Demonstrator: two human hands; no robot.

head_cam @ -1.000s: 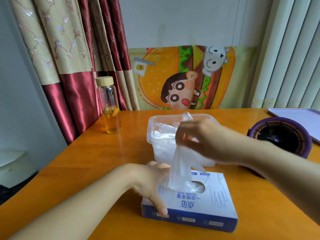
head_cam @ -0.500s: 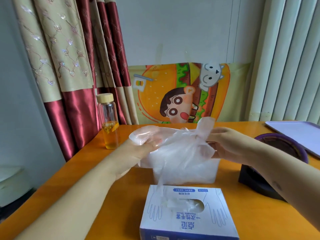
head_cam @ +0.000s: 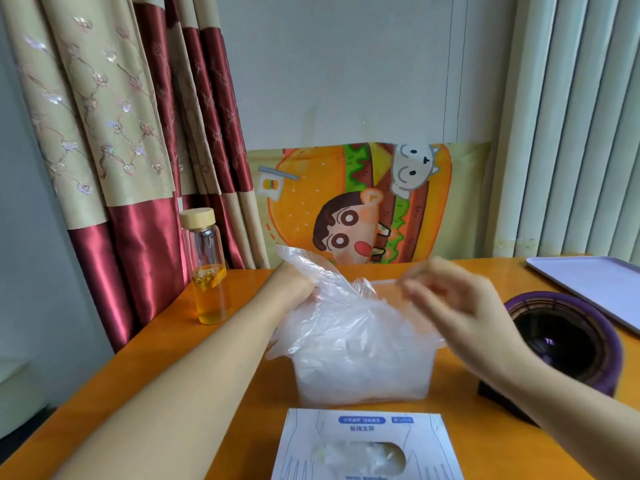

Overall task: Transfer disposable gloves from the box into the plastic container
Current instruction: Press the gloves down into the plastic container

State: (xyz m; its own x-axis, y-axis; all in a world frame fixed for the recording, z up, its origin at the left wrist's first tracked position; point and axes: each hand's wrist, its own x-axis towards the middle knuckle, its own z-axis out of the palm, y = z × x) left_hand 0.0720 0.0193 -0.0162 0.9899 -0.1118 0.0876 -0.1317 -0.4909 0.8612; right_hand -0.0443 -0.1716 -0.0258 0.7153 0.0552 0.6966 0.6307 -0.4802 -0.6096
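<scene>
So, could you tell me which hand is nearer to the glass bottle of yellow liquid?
Left. The left hand is over the left side of the plastic container, just right of the glass bottle; the right hand is over its right side, farther off.

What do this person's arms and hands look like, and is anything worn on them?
The left forearm and right forearm are bare: no sleeves, watch or bracelet show. The right hand is motion-blurred, with no ring visible. The left hand is mostly hidden behind a clear disposable glove, so its fingers cannot be judged.
</scene>
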